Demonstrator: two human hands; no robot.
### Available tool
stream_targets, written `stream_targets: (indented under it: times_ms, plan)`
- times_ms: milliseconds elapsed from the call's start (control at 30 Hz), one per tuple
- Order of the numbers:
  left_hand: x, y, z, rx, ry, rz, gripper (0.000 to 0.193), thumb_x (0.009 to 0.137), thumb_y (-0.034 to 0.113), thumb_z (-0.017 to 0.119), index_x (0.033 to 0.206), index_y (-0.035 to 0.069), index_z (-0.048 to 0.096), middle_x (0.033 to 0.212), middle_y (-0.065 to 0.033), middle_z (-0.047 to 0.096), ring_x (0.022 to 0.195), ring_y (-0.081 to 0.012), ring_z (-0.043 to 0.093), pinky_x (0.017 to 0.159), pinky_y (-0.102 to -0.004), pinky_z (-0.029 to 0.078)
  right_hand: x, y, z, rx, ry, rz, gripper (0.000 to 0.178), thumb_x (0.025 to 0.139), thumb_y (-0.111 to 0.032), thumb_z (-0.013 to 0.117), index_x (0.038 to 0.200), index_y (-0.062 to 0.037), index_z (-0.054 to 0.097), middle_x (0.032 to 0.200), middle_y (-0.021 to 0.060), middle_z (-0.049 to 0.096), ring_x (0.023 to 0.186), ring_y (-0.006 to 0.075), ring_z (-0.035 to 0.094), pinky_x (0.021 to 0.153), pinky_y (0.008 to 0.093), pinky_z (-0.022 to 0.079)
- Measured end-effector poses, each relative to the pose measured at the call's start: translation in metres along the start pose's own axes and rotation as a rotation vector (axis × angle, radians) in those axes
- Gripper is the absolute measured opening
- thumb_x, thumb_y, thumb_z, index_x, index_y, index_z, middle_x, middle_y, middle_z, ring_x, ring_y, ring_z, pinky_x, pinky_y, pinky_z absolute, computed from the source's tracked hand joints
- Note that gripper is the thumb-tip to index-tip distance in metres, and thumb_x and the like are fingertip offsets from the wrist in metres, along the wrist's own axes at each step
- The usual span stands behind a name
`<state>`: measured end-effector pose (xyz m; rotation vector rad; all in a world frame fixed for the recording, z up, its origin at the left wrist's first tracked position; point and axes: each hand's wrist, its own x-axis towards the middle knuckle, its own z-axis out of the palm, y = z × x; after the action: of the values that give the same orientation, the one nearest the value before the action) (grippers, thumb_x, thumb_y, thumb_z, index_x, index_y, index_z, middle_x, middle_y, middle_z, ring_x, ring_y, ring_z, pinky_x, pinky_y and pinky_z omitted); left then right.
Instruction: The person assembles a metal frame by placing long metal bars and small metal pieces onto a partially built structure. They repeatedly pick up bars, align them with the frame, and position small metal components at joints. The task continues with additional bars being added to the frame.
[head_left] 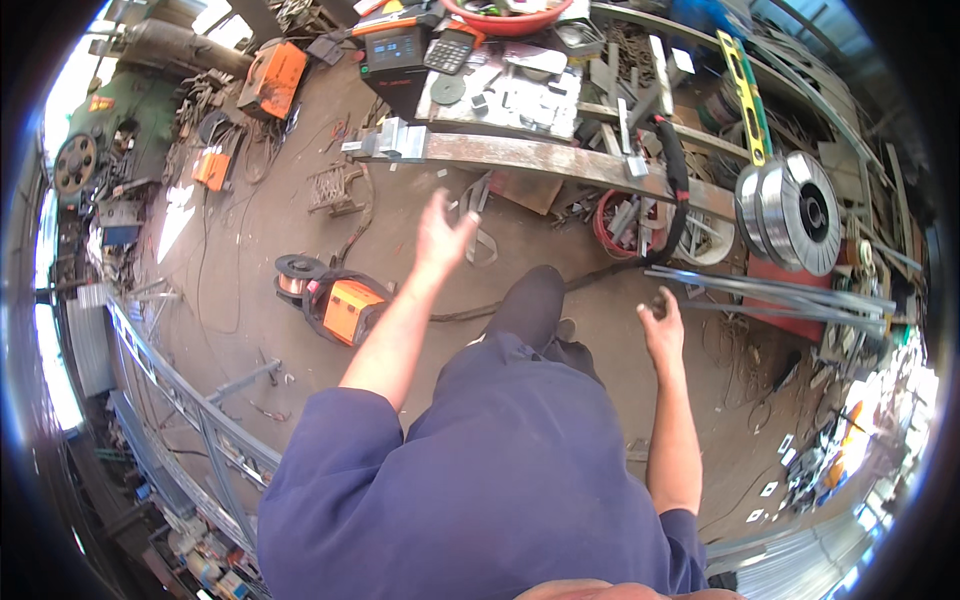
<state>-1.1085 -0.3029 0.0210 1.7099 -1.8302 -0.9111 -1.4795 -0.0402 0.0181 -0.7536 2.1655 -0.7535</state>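
Note:
My left hand (443, 236) is raised over the floor in front of the wooden bench beam (540, 157). Its thumb and fingers are apart, and I see nothing held in them. Beyond it, a metal clamp-like piece (405, 140) sits on the beam's left end. My right hand (663, 326) hangs in the air below the near ends of several thin metal bars (770, 288). Its fingers are half bent, with a gap between thumb and forefinger and nothing visible inside. Neither hand appears to touch anything.
The bench carries a calculator (450, 52), a black-and-orange machine (393, 55), a yellow spirit level (742, 95) and wire spools (797, 213). Beneath stands a red bucket (606, 225) of metal offcuts. An orange wire-feeder unit (350, 311) and its cable lie on the floor; a metal frame (205, 420) is at left.

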Motion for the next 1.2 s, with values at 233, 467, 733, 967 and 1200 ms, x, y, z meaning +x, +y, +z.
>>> stream_targets:
  times_ms: [233, 467, 733, 967, 1200]
  plan:
    - [0.162, -0.069, -0.058, 0.150, 0.313, -0.286, 0.115, 0.077, 0.047, 0.087, 0.160, -0.003, 0.024, 0.156, -0.0328, 0.040, 0.145, -0.0439, 0.042, 0.120, -0.0480, 0.035, 0.164, -0.106, 0.044, -0.324, 0.064, -0.338, 0.082, 0.081, -0.029, 0.082, 0.151, -0.0027, 0.046, 0.142, 0.0237, 0.056, 0.133, 0.0392, 0.054, 0.112, 0.0448, 0.044]
    - [0.214, -0.119, -0.054, 0.077, 0.132, -0.399, 0.087, 0.080, 0.041, 0.084, 0.145, -0.004, 0.048, 0.131, -0.0289, 0.065, 0.124, -0.0405, 0.063, 0.107, -0.0457, 0.048, 0.237, -0.136, 0.099, -0.635, 0.153, -0.200, 0.087, 0.083, -0.036, 0.082, 0.156, -0.0152, 0.040, 0.149, 0.0221, 0.048, 0.135, 0.0420, 0.051, 0.109, 0.0521, 0.046]
    - [0.185, -0.101, -0.050, -0.105, 0.417, -0.482, 0.055, 0.090, 0.028, 0.077, 0.130, -0.004, 0.057, 0.114, -0.0239, 0.070, 0.108, -0.0374, 0.068, 0.097, -0.0456, 0.051, 0.264, -0.160, 0.117, -0.694, 0.011, -0.210, 0.064, 0.088, -0.031, 0.075, 0.145, -0.0116, 0.055, 0.129, 0.0207, 0.062, 0.116, 0.0404, 0.064, 0.099, 0.0484, 0.053]
    - [0.139, -0.083, -0.047, -1.118, 0.497, -0.883, 0.057, 0.097, 0.021, 0.073, 0.144, 0.000, 0.048, 0.132, -0.0101, 0.061, 0.121, -0.0227, 0.058, 0.107, -0.0387, 0.043, 0.223, -0.323, 0.243, -0.104, -0.783, -0.059, 0.062, 0.092, -0.038, 0.079, 0.144, -0.0120, 0.058, 0.117, 0.0104, 0.068, 0.100, 0.0166, 0.065, 0.086, 0.0322, 0.054]
    - [0.157, -0.060, 0.003, -1.470, 0.327, -0.897, 0.075, 0.095, 0.038, 0.075, 0.156, 0.009, 0.042, 0.150, -0.0045, 0.051, 0.144, -0.0208, 0.038, 0.125, -0.0458, 0.016, 0.220, -0.376, 0.295, 0.332, -0.832, -0.056, 0.065, 0.091, -0.021, 0.083, 0.145, -0.0060, 0.052, 0.114, 0.0059, 0.066, 0.101, 0.0127, 0.065, 0.087, 0.0294, 0.055]
